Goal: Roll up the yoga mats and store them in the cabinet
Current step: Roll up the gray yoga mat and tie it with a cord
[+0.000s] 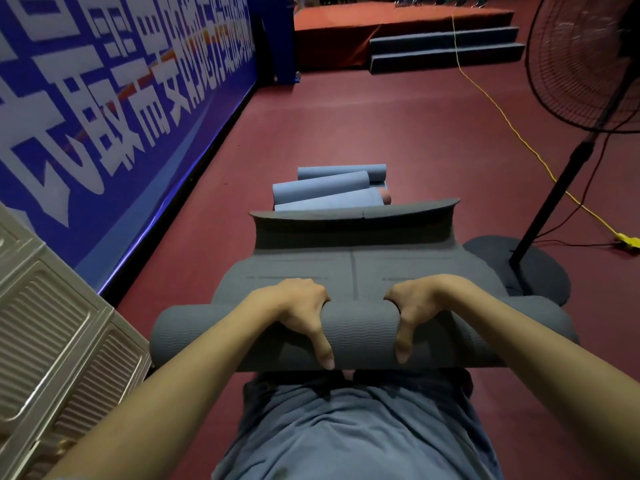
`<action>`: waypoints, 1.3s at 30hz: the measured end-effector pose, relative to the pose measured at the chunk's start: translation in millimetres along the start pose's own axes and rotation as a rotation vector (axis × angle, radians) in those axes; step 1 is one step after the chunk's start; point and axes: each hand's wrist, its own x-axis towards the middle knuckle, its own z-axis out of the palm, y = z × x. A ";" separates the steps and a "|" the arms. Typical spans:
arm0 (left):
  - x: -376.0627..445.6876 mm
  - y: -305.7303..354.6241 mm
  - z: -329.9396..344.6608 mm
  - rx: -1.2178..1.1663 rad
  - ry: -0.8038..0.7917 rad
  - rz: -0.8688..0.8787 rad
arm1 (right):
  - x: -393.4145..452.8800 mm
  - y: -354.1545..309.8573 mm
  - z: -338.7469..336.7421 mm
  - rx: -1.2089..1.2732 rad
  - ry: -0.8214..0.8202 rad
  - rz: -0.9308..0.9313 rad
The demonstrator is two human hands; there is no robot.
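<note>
A dark grey yoga mat [363, 327] lies on the red floor in front of me, its near part wound into a thick roll and its far end still flat with a curled-up edge. My left hand [298, 310] grips the roll left of its middle, thumb down the near side. My right hand [419, 306] grips it right of the middle in the same way. Beyond the mat's far edge lie three rolled light blue mats [322, 187], with a reddish roll end [385, 197] beside them. The cabinet [52, 341], pale with ribbed doors, stands at the lower left.
A blue banner wall [121, 98] runs along the left. A standing fan [581, 64] with a round dark base [540, 268] is close to the mat's right end. A yellow cable [512, 129] crosses the floor to a socket. A red stage with steps [443, 46] is far ahead.
</note>
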 end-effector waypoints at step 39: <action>20.6 -8.6 18.7 0.248 0.286 -0.066 | 13.3 3.4 7.4 -0.215 0.453 0.059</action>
